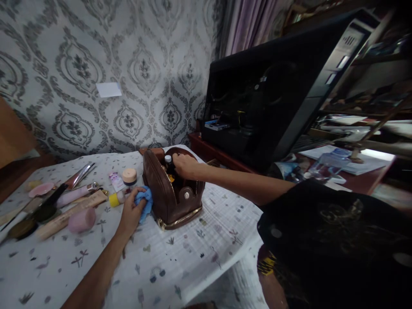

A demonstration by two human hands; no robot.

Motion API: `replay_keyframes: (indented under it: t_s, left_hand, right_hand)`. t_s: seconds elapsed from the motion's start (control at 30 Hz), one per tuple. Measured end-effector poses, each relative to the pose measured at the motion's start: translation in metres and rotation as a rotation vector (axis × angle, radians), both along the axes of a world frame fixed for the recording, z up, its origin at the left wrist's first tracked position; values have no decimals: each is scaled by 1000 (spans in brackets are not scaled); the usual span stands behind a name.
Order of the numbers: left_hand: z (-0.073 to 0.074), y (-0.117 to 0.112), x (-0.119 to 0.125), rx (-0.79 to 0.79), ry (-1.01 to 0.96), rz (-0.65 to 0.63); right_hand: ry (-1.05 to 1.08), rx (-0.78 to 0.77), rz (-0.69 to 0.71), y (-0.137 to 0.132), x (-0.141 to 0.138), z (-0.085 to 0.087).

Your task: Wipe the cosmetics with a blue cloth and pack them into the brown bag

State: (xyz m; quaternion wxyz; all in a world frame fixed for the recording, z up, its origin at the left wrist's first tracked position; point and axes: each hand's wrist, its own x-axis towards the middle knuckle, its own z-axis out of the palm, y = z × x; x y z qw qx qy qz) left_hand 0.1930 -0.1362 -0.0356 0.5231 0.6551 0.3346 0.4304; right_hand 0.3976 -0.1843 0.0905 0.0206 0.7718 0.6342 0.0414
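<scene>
A brown leather makeup bag stands unzipped on the cloth-covered table, its front flap showing a round snap. My right hand reaches into the opening with curled fingers. Right beside those fingers is a small dark bottle with a white cap; whether they grip it or something else is hidden. A crumpled blue cloth is gripped in my left hand, close against the bag's left side. Near that hand lie a yellow-capped bottle, a small round jar and a pink-and-white packet.
On the left are a pink makeup sponge, a long beige tube, a lilac tube, a pink dish and several brushes. A black computer case stands behind the bag to the right. Patterned wallpaper covers the wall.
</scene>
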Motion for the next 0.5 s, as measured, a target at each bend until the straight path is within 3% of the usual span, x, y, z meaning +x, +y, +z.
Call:
replay_keyframes:
  t_s: [0.2, 0.5]
  left_hand:
    - [1, -1, -1, -17, 37, 3]
    - [3, -2, 1, -55, 5, -20]
  right_hand:
    - [-24, 41, -31, 13, 7, 14]
    - [-100, 25, 55, 21, 13, 9]
